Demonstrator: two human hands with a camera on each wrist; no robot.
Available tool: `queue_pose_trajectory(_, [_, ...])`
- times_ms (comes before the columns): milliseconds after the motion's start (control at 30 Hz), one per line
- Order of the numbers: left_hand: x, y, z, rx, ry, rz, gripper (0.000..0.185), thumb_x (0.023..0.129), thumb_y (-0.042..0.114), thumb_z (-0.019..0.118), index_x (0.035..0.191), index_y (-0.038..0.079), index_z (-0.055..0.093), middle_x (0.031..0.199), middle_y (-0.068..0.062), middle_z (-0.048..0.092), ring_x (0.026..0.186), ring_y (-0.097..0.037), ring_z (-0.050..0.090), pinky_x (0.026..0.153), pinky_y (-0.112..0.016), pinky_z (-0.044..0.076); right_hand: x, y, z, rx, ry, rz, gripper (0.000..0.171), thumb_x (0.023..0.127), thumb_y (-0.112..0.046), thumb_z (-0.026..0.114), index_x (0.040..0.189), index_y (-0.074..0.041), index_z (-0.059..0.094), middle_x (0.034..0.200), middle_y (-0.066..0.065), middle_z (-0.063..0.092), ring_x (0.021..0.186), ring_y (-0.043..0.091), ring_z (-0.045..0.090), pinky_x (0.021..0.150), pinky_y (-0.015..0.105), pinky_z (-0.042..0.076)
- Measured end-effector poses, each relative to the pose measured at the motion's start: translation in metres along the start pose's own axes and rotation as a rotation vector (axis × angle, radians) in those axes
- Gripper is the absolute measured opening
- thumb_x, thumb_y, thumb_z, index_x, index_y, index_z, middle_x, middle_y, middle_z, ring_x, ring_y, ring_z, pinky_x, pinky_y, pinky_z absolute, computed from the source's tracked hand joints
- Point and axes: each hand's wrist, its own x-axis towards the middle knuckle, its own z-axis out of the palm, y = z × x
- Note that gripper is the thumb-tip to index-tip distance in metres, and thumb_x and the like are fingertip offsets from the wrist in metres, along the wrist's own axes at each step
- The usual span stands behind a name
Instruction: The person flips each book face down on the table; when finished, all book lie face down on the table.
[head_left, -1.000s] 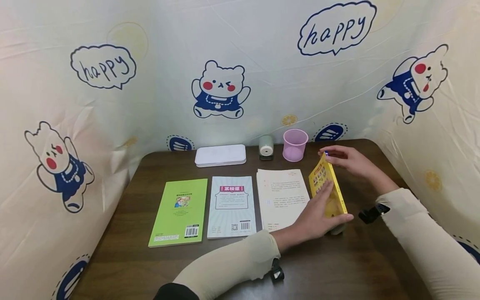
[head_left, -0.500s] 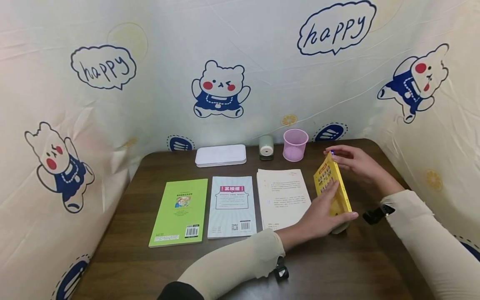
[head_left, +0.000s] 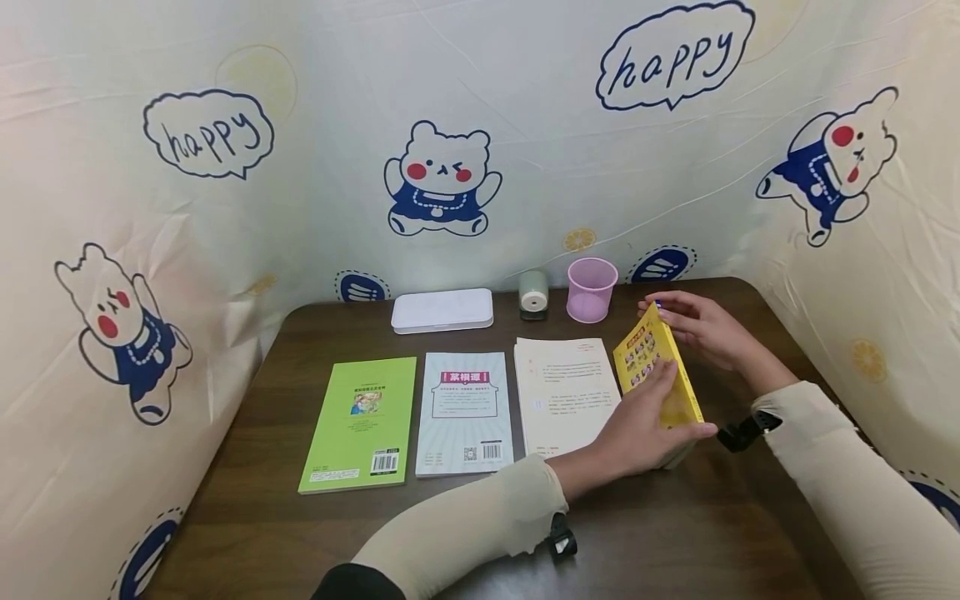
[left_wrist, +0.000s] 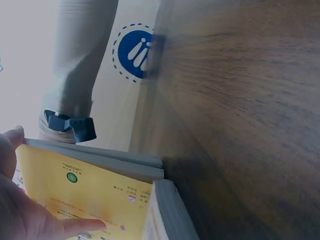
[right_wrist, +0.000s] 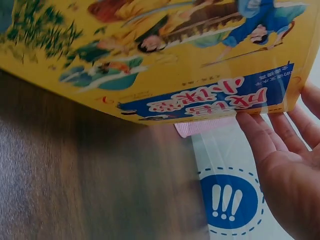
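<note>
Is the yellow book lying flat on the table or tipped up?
Tipped up. The yellow book stands tilted on its edge, the left hand gripping its near end and the right hand touching its far end.

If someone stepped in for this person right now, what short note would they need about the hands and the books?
Left hand: holds the near end of the yellow book, fingers on its cover.
Right hand: fingers at the book's far top edge, steadying it.
Yellow book: tilted up on its edge at the right end of the table, with at least one more book under it in the left wrist view.
Done: green book, pale blue book and white book lie flat in a row.
Left: probably laying the yellow book flat beside the white one.
At the back: white case, pink cup.
</note>
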Motion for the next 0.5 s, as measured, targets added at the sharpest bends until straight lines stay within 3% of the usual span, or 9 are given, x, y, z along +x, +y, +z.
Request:
queue_pose_trajectory(200, [0.005, -0.006, 0.01, -0.006, 0.011, 0.018, 0.091, 0.098, 0.057, 0.063, 0.166, 0.018, 0.017, 0.173, 0.002, 0.014, 0.157, -0.009, 0.015, 0.124, -0.029, 0.026, -0.002, 0.0, -0.002, -0.009, 0.038, 0.027, 0.047, 0.108, -0.019, 0.055, 0.151, -0.003, 0.045, 0.146, 0.002, 0.057, 0.127, 0.008, 0.06, 0.096, 0.024, 0.055])
queue_pose_trajectory(500, [0.013, -0.015, 0.026, -0.156, 0.012, -0.006, 0.088, 0.098, 0.055, 0.062, 0.167, 0.028, 0.013, 0.172, 0.009, 0.014, 0.152, -0.006, 0.025, 0.121, -0.032, 0.033, -0.008, 0.0, -0.01, -0.086, 0.041, 0.045, 0.051, 0.108, -0.022, 0.056, 0.152, 0.0, 0.042, 0.154, 0.021, 0.047, 0.126, 0.01, 0.06, 0.096, 0.025, 0.055])
